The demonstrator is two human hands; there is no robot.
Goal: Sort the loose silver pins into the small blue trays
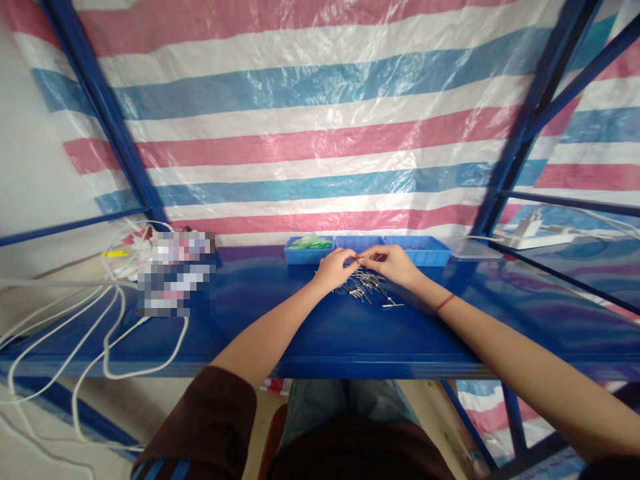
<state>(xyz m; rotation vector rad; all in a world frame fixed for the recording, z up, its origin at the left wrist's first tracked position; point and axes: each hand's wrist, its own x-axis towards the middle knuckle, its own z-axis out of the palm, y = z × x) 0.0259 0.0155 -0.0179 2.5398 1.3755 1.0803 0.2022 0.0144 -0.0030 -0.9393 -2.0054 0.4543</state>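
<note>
My left hand and my right hand meet over the blue shelf, fingertips nearly touching. Both are closed in a pinch around something small and dark that I cannot make out. Just below them lies a loose pile of thin metal pins, some with thicker parts, their exact kind too small to tell. One T-shaped metal piece lies at the pile's near right edge. Behind the hands stands a blue divided tray, with green pieces in its left compartment. My hands partly hide its middle.
A clear plastic lid lies right of the tray, near a white power strip. White cables trail over the shelf's left side, beside a blurred-out object. Blue frame posts and a striped sheet stand behind.
</note>
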